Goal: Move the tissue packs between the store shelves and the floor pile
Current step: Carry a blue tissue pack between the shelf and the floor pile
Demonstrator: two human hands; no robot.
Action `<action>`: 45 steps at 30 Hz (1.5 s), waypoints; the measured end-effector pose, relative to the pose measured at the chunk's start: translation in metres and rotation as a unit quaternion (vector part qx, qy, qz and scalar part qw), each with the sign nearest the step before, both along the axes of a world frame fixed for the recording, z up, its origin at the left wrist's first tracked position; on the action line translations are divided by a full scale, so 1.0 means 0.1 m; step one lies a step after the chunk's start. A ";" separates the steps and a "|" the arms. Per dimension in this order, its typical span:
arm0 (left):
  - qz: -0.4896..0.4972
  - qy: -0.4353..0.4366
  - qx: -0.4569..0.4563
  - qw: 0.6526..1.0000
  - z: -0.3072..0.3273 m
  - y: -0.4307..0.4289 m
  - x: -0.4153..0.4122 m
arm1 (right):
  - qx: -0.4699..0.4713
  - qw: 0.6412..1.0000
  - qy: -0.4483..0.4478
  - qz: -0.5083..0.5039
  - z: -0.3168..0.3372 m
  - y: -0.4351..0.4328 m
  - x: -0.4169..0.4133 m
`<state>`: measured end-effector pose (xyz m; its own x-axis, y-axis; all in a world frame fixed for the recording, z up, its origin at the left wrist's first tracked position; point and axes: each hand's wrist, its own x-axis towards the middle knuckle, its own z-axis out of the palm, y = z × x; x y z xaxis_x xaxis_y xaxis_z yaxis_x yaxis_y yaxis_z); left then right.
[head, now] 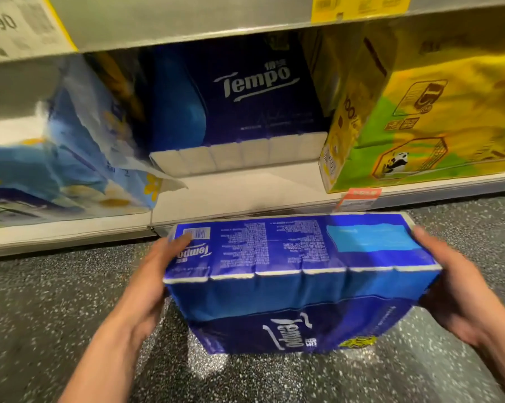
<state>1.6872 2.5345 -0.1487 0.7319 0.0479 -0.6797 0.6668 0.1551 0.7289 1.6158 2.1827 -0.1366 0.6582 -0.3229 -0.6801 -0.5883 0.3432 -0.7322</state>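
Observation:
A dark blue Tempo tissue pack (297,257) is held flat just in front of the bottom shelf (245,196). My left hand (155,274) grips its left end, thumb on top by the barcode. My right hand (454,283) grips its right end. Directly under it another blue Tempo pack (289,330) lies on the floor; whether the two touch is unclear. A third Tempo pack (245,112) stands upright at the back of the shelf.
Light blue flowered tissue packs (65,158) fill the shelf's left side, one leaning. A yellow-green pack with a panda (419,120) stands on the right. A grey upper shelf (187,21) with price tags hangs overhead. The floor (56,301) is dark speckled stone.

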 end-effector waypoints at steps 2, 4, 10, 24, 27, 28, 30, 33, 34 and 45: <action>0.036 0.020 -0.054 0.998 0.04 -0.13 -0.05 | 0.041 0.999 0.004 0.035 0.02 0.07 0.03; 0.078 0.023 -0.078 0.994 0.10 -0.22 -0.11 | 0.059 0.998 -0.003 0.034 0.08 0.18 0.08; 0.130 -0.053 -0.090 0.986 0.53 0.04 -0.04 | 0.063 0.994 -0.082 0.047 0.43 0.36 0.05; 0.134 -0.312 -0.142 0.930 1.55 0.36 0.47 | 0.011 0.936 -0.349 0.050 1.26 0.55 0.84; 0.132 -0.329 -0.132 0.926 1.45 0.31 0.64 | -0.004 0.934 -0.354 0.038 1.10 0.50 1.05; 0.135 -0.338 -0.124 0.923 1.39 0.31 0.69 | -0.010 0.934 -0.356 0.042 1.04 0.49 1.10; 0.117 -0.393 -0.087 0.908 1.27 0.31 0.75 | -0.017 0.932 -0.358 0.051 0.91 0.46 1.16; 0.108 -0.459 -0.036 0.881 1.06 0.36 0.79 | -0.016 0.931 -0.360 0.052 0.77 0.44 1.21; 0.134 -0.463 -0.027 0.876 0.99 0.39 0.81 | -0.018 0.930 -0.362 0.053 0.76 0.45 1.24; 0.158 -0.461 0.241 0.839 0.74 0.28 0.77 | -0.083 0.933 -0.348 0.038 0.77 0.55 1.60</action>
<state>1.7641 2.5623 -0.0746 0.8350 0.4461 0.3221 -0.2335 -0.2427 0.9416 1.7762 2.2380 -0.0592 0.9471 -0.3201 -0.0251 0.0306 0.1679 -0.9853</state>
